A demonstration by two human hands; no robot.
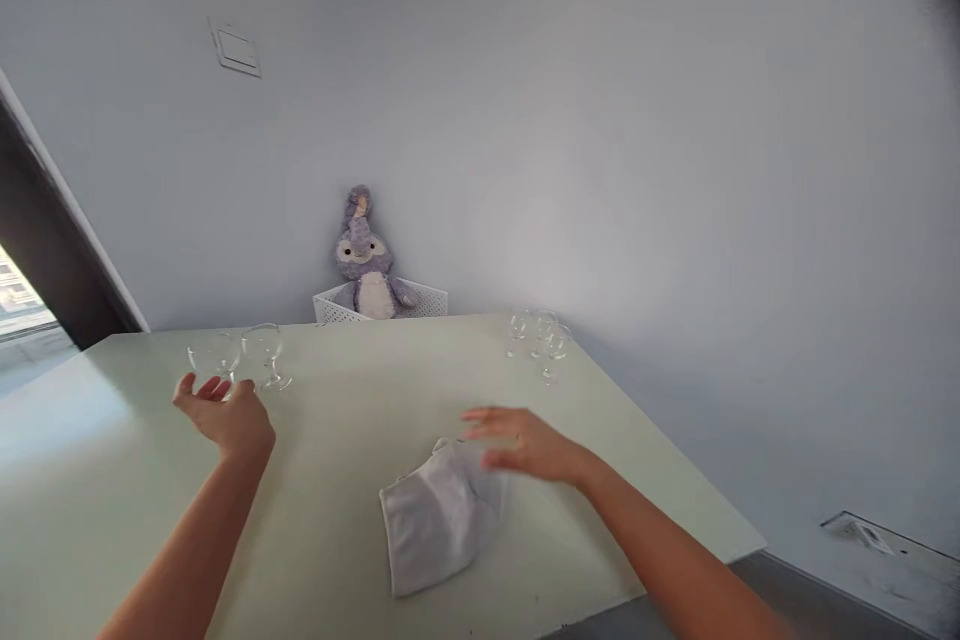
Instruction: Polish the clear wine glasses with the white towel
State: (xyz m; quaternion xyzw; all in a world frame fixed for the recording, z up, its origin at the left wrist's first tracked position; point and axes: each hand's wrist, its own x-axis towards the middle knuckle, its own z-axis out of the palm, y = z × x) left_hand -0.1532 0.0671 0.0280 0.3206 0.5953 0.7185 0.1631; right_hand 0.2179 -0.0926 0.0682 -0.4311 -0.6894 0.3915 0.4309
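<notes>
Left hand [229,415], fingers half-curled below left stemmed glass [214,352] at table's [337,440] far left, grip unclear, should steady it low, clear of neighbouring glass [262,348]; right hand [529,445], fingers loosely spread, empty, hovers by grey cloth [439,525].

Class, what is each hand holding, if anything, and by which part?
The right hand, near the cloth, holds nothing. The left hand hides the lower part of the leftmost glass; whether it grips there cannot be told.
</notes>
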